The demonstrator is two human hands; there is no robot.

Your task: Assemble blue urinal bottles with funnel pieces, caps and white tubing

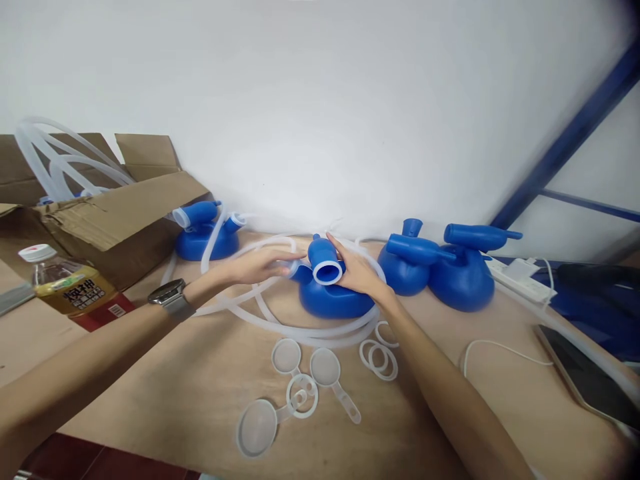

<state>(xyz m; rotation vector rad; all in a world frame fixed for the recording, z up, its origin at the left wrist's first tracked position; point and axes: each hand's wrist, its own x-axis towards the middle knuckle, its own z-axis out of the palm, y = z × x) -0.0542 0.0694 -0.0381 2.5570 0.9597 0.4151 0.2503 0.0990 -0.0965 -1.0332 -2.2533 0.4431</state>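
A blue bottle (337,300) lies in the middle of the table, with a blue funnel-like piece (323,252) on top whose white-rimmed mouth faces me. My right hand (353,268) is wrapped round the right side of that piece, thumb along it. On the left, my left hand (263,265) has its fingers pressed together at the bottle's side neck (299,270), which has a clear cap or rim. Clear tubing (300,330) loops round the bottle. In front lie several clear round caps with straps (325,368) and several white rings (379,359).
Left stand an open cardboard box (120,207) with tubing, a drink bottle (80,287) and another blue bottle (207,243). Right are two blue bottles (463,280), a power strip (523,280), a white cable (505,345) and a phone (590,373).
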